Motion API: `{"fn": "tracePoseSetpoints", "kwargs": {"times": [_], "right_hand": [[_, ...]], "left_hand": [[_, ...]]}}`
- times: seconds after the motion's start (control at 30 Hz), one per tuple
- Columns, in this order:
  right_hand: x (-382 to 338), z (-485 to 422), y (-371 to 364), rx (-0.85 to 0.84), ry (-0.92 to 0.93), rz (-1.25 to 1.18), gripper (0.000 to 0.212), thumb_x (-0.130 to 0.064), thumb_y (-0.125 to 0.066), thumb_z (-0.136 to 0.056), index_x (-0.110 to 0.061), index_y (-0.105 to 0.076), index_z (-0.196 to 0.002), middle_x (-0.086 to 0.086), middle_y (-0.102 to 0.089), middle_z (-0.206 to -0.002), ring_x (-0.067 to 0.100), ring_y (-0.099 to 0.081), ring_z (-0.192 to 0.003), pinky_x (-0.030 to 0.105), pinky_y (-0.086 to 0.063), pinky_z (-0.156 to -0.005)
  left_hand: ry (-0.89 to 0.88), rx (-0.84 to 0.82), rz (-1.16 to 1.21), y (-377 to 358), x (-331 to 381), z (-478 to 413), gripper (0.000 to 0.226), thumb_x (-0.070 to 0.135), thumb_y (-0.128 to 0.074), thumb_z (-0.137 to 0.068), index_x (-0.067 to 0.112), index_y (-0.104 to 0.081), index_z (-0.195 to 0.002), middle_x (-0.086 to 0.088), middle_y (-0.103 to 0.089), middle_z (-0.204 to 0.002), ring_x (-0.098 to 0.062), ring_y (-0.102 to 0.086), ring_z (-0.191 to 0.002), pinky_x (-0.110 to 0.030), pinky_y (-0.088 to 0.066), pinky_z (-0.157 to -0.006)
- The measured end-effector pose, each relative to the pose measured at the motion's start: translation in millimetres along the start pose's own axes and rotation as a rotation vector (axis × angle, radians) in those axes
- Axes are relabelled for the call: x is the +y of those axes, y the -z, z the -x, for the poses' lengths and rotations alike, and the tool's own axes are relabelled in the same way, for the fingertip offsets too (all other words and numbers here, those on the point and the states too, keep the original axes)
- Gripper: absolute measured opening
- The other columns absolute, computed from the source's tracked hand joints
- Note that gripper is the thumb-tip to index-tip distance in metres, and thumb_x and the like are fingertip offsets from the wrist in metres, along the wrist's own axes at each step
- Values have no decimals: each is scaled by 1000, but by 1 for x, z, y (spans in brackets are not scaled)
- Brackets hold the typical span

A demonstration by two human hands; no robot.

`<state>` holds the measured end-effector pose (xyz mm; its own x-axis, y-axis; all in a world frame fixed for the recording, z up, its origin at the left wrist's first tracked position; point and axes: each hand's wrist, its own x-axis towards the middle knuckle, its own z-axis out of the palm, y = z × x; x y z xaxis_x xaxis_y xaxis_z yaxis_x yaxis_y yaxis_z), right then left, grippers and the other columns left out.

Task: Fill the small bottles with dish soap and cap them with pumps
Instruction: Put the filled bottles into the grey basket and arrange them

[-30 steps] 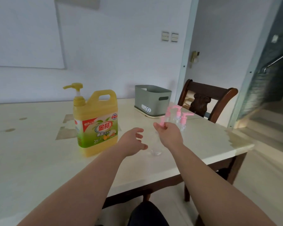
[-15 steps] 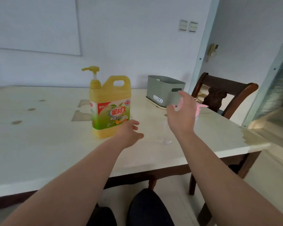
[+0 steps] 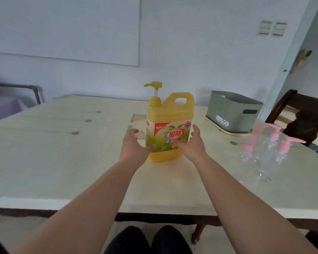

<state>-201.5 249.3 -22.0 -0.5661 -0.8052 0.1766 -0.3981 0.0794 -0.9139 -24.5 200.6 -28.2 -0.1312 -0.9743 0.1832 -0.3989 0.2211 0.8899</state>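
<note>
The yellow soap jug stood upright near the middle of the table, its long axis vertical, pump spout pointing left, handle to the right; yellow soap filled most of it. The left hand and right hand flanked its lower part, fingers spread and curved, thumbs at the label; whether they gripped it I cannot tell. To the right stood small clear bottles with pink pumps, blurred. Behind them sat a grey bin; its contents were hidden.
</note>
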Motion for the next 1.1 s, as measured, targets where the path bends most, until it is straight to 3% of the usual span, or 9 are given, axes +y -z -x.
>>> {"fn": "tracePoseSetpoints", "kwargs": {"times": [0.07,0.17,0.3,0.47,0.63,0.77,1.1], "right_hand": [[4,-10,-4,-49,2,-74,109,-22,-87,-68,-20,-16,-151,2,-41,-147,20,-45,-130,33,-43,-99],[11,-28,-12,-126,18,-174,92,-16,-90,-60,-20,-37,-135,-6,-58,-123,14,-58,-112,17,-48,-76],[14,-53,-35,-137,42,-192,80,-15,-93,-53,-19,-47,-119,-6,-65,-110,9,-63,-99,19,-50,-74],[10,-93,-72,-97,63,-190,83,-21,-93,-54,-23,-45,-121,-7,-63,-113,9,-62,-100,30,-52,-85],[7,-136,-106,-63,68,-207,83,-20,-89,-64,-19,-39,-131,-12,-58,-110,-3,-58,-87,13,-45,-69],[7,-176,-135,-51,74,-213,88,-24,-87,-67,-20,-34,-137,-7,-57,-122,10,-59,-100,24,-47,-81],[6,-237,-165,-45,49,-129,95,-26,-84,-71,-20,-25,-145,-2,-51,-137,14,-54,-112,27,-42,-90]], "left_hand": [[-11,-9,31,-1,-2,-11,90,32,-85,-66,24,-33,-139,-2,-47,-134,-19,-52,-116,-31,-44,-84],[-11,-81,48,0,-11,-27,105,30,-89,-59,26,-27,-143,0,-44,-137,-18,-48,-120,-33,-45,-90],[-8,-146,-47,7,-23,-54,116,29,-91,-57,28,-18,-148,0,-38,-144,-19,-42,-129,-38,-43,-100],[-1,-174,-124,15,-34,-105,118,32,-90,-58,25,-17,-150,0,-35,-149,-20,-40,-133,-39,-39,-105],[-2,-190,-173,15,-46,-160,117,33,-89,-60,25,-16,-150,1,-31,-153,-19,-35,-136,-38,-37,-107],[4,-177,-200,7,-55,-200,115,33,-88,-62,25,-16,-151,1,-30,-153,-19,-35,-137,-38,-38,-105],[37,-151,-215,-11,-69,-246,105,30,-86,-66,19,-23,-149,-1,-34,-150,-21,-40,-133,-38,-38,-104]]}}
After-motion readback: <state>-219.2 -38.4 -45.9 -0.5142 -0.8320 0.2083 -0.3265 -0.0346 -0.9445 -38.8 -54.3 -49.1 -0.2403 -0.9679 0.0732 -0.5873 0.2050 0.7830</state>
